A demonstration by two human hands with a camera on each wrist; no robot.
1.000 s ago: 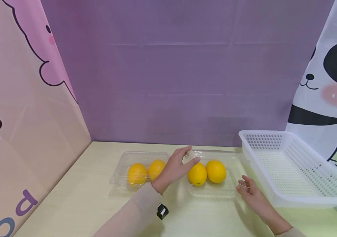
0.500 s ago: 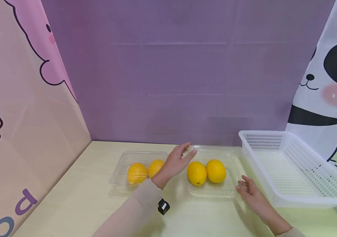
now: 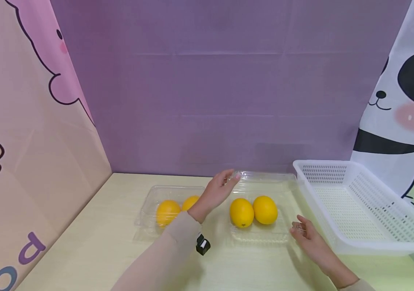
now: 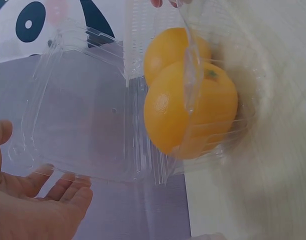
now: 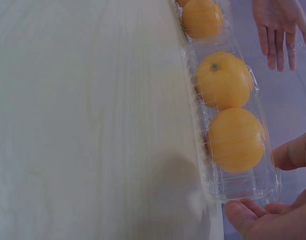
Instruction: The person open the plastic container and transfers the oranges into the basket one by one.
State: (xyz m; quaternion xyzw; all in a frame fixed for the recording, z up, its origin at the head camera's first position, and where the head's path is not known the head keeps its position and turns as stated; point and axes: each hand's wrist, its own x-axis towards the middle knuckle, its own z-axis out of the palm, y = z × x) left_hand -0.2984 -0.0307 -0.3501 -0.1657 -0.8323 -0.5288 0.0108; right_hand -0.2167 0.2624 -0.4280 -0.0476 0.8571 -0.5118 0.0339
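Note:
A clear plastic clamshell box [image 3: 259, 237] holds two oranges [image 3: 265, 210] in the middle of the table. Its clear lid [image 4: 80, 112] stands raised toward the back wall. My left hand [image 3: 213, 194] is at the lid's left edge; the left wrist view shows its fingers [image 4: 68, 192] fairly straight against the lid's edge, thumb apart. At the box's right end, my right hand [image 3: 312, 242] pinches the clear rim between thumb and fingers, as the right wrist view shows. Another clear box [image 3: 148, 202] with oranges [image 3: 168, 213] lies left, partly hidden behind my left forearm.
A white perforated plastic basket [image 3: 360, 246] stands at the right, close beside my right hand. A purple cloth wall [image 3: 207, 101] rises behind the table's back edge. Printed cloths hang on the left and right sides.
My left hand has moved up and away, and the lid's free edge has risen toward the back wall with it. My right hand has stayed at the box's right end.

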